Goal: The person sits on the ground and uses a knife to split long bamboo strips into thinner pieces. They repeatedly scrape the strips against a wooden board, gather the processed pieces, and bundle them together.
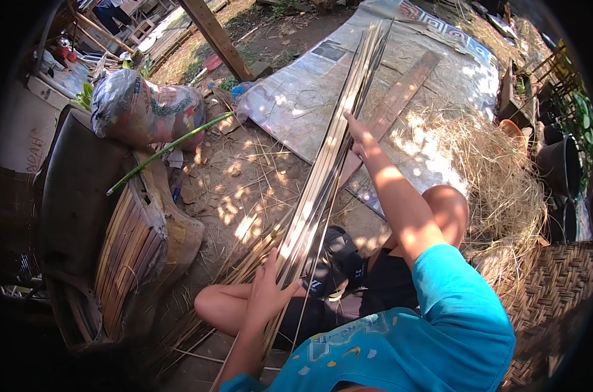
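A long bundle of thin, flat bamboo strips (316,173) slants across my lap, from low on the left up to the far middle. Its strips are pale and dark, and the far ends fan out slightly. Lower down, my left hand (270,287) grips the bundle, with the thumb on its right side and the fingers on its left. Farther up, my right hand (356,135) holds the bundle from its right side; part of its fingers is hidden. More loose strips (234,277) lie on the ground by my left knee.
A wooden plank (401,98) lies on the plastic sheet (277,108). Straw-like shavings (486,176) are heaped to the right, near a woven mat (551,307). On the left are a stuffed sack (146,108), a green bamboo stick (169,148) and stacked wooden slats (126,245).
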Tool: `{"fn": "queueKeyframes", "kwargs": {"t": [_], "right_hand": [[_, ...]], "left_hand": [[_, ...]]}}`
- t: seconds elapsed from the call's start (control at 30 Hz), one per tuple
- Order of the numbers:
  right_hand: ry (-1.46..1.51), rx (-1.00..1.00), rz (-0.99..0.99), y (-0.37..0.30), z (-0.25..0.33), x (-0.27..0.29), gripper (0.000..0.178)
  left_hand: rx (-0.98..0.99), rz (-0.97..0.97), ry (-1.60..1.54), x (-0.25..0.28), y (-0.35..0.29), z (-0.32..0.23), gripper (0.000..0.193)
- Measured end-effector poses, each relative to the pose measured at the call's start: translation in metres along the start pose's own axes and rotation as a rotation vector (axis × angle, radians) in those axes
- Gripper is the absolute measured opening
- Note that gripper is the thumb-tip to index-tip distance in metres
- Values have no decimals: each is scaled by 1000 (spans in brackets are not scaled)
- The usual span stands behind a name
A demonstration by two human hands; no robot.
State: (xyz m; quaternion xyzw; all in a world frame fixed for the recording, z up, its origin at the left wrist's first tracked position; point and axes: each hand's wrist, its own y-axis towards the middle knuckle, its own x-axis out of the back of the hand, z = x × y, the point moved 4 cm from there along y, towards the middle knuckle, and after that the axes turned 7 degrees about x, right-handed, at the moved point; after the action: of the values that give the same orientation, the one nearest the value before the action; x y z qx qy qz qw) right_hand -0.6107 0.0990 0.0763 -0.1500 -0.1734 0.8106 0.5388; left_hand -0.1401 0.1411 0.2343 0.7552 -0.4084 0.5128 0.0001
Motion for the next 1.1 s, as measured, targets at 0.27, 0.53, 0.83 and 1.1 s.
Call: {"fn": "queueKeyframes", "kwargs": {"t": [0.27,0.53,0.83,1.1], "right_hand": [[424,-31,-73,-66,-166,31,62],[-297,-104,540,-128,-62,20,43],[-1501,637,727,-179,67,-26,33],[-1194,1104,1431,-202,-59,-71,28]], "left_hand": [[190,-68,-184,-37,42,47,92],[269,-95,-239,-3,19,28,71],[253,-191,19,-42,24,43,66],[120,-471,-12,-64,30,59,36]]}}
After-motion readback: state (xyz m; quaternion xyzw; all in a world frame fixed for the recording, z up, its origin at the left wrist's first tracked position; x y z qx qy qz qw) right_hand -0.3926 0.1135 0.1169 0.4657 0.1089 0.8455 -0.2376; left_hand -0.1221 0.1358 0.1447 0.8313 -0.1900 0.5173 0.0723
